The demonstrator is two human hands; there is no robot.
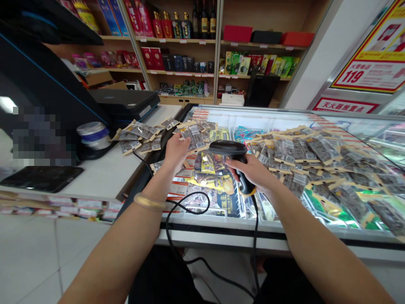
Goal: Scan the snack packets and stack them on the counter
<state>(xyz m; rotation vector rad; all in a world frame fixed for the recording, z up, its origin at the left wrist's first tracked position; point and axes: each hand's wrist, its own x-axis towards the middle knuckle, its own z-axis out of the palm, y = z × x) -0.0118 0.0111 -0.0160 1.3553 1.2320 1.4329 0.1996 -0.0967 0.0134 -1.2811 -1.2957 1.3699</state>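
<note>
My right hand (253, 171) is wrapped round the handle of a black barcode scanner (232, 154), whose head points left over the glass lid of a chest freezer (284, 120). Its black cable (190, 211) loops down in front of me. My left hand (177, 148) reaches forward and pinches a small grey-and-tan snack packet (196, 139) at the edge of a pile on the lid. A gold bangle (148, 202) sits on my left wrist.
Several more packets (316, 156) cover the right of the freezer lid, and others (136, 137) lie on the white counter to the left. A till screen (34, 84), tape rolls (93, 135) and a dark tablet (41, 177) stand on that counter. Shelves (190, 40) of boxes and bottles line the back wall.
</note>
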